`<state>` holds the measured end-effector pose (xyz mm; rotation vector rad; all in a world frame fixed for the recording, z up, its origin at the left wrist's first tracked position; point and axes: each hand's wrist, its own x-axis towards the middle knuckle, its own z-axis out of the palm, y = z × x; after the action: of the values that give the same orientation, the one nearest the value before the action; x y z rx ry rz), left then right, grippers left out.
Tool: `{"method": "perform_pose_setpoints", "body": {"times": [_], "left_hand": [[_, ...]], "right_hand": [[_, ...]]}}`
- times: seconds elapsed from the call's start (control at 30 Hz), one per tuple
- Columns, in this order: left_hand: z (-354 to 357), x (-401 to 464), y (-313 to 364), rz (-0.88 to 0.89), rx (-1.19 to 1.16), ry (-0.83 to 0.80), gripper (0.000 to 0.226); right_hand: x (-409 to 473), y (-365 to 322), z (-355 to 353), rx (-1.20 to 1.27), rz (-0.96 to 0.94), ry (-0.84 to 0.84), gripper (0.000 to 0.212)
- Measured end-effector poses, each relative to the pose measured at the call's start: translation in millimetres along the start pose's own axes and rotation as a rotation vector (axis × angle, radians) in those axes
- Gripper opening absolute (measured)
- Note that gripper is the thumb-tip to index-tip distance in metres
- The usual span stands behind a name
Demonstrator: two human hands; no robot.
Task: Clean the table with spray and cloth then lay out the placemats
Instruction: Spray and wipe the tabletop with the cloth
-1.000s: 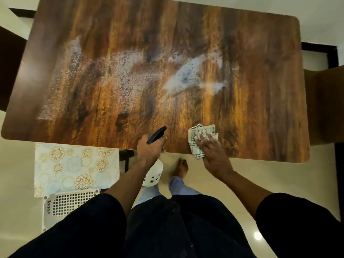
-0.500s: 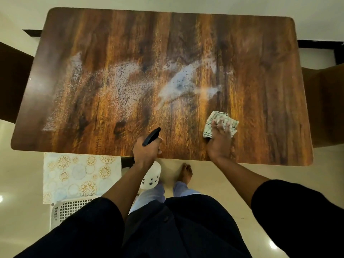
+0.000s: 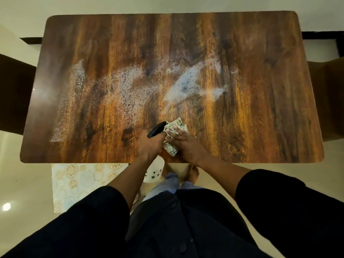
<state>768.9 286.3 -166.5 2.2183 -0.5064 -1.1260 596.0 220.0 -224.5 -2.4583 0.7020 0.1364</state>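
Room: we look straight down on a pale tiled floor with a dark wooden worktop filling most of the view.
Placemats: a pale patterned sheet, which we take to be the placemats, lies below the worktop's near edge on our left, none laid out yet.
Spray film: a whitish wet film runs across the middle of the worktop from far left to right of centre, unwiped, well beyond both hands.
Left hand: our left hand is curled around the neck of the spray bottle; the black nozzle points up and right, the white body hangs below the worktop's edge.
Cloth: the folded checked cloth lies flat near the near edge, just right of the nozzle, its long side running from near-left to far-right.
Right hand: our right hand presses the cloth with straight, spread fingers, gripping nothing.
Key relation: the film lies ahead of the cloth, spreading to both sides and further to the left; our right hand is the one on the cloth, so we judge the wipe must push forward and left, and the bottle close beside it may get in the way.
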Motion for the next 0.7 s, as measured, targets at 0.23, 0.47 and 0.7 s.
{"method": "perform_pose_setpoints", "body": {"times": [0.23, 0.47, 0.7], "left_hand": [[-8, 16, 28, 0.045, -0.017, -0.014, 0.019], [-8, 40, 71, 0.083, -0.064, -0.08, 0.04], [-5, 57, 85, 0.079, -0.015, -0.104, 0.023]], "right_hand": [[-13, 52, -41, 0.022, 0.473, 0.246, 0.08], [-31, 96, -58, 0.201, 0.896, 0.442, 0.072], [5, 40, -24, 0.2, 0.705, 0.348, 0.071]]}}
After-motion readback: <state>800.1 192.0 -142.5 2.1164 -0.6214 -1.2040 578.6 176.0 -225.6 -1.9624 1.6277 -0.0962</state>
